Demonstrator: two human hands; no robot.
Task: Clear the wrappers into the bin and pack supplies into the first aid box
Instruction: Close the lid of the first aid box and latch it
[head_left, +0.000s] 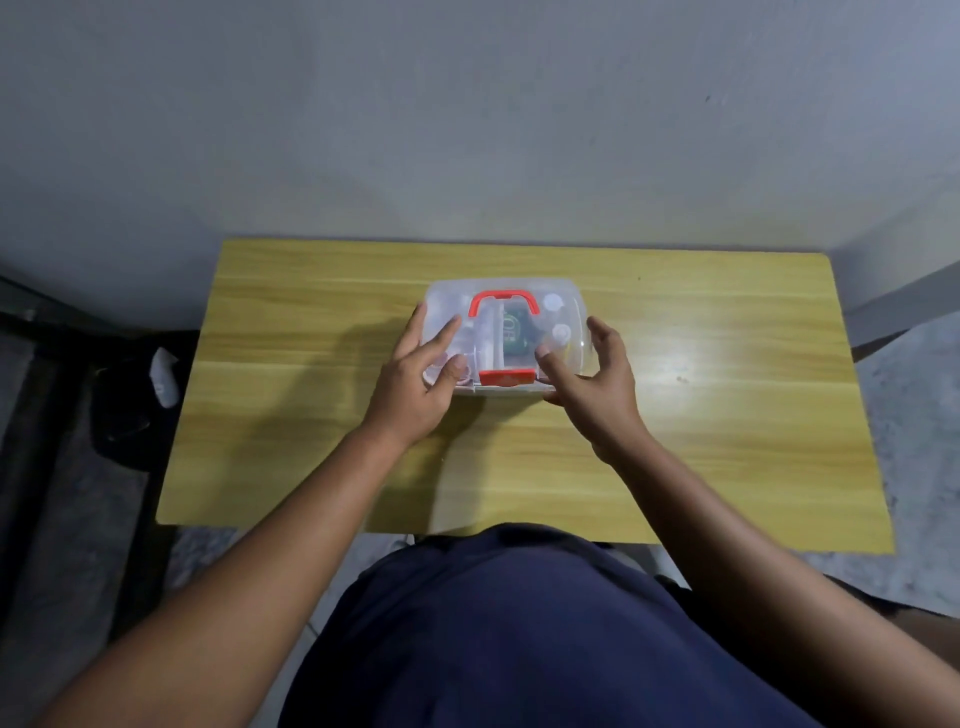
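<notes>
A clear plastic first aid box (566, 301) with a red handle (503, 302) and a red front latch (506, 377) sits in the middle of the wooden table (675, 441). Its lid is down, and supplies, among them a dark green item (514, 332) and white round caps, show through it. My left hand (421, 379) lies on the box's left part, fingers spread over the lid. My right hand (592, 379) cups the right front corner, thumb on the lid.
A dark bin (124, 410) stands on the floor left of the table, with a white wrapper (165, 376) sticking out of it. A grey wall runs right behind the table. My torso is close to the table's near edge.
</notes>
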